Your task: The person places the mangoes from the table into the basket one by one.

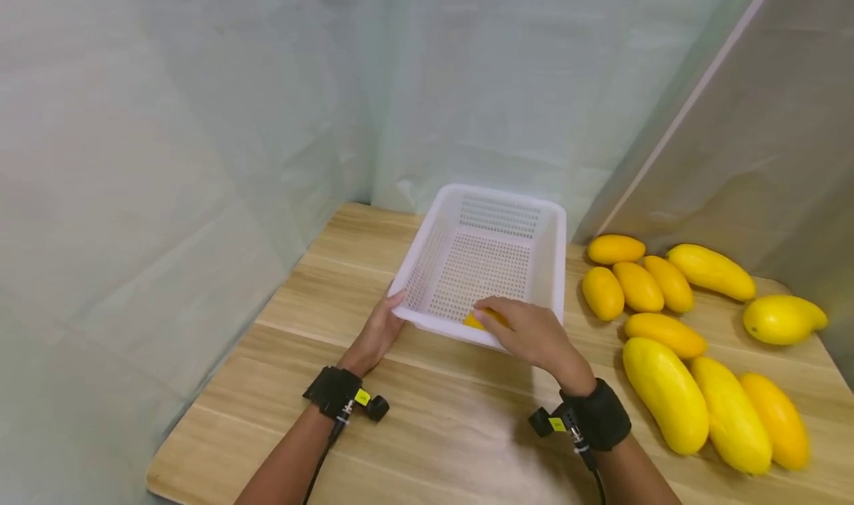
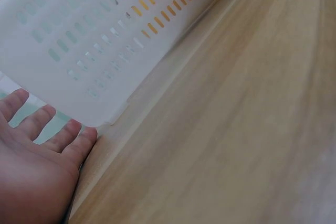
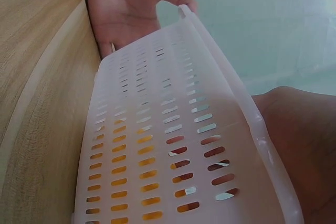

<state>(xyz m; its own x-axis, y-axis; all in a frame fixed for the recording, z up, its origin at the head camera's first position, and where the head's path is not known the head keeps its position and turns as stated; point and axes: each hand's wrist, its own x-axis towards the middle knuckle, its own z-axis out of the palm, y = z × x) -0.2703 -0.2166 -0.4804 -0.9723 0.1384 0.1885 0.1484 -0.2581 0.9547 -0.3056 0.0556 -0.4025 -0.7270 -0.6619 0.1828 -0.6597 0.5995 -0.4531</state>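
Observation:
A white perforated plastic basket [image 1: 494,268] stands on the wooden table before me. My left hand [image 1: 380,334] is at its near left corner, thumb over the rim and the other fingers along the outer wall. The right wrist view shows that thumb on the rim too. My right hand [image 1: 530,331] reaches over the near rim and holds an orange-yellow mango [image 1: 475,321] low inside the basket, the fruit partly hidden by the fingers. Through the slots in the basket wall, the mango's yellow shows in both wrist views.
On the table's right side lie several small mangoes [image 1: 638,286] and several larger, long yellow fruits [image 1: 666,395]. Pale sheeting [image 1: 494,82] hangs behind the table and at its left. Bare wood [image 1: 267,408] extends to the left of the basket.

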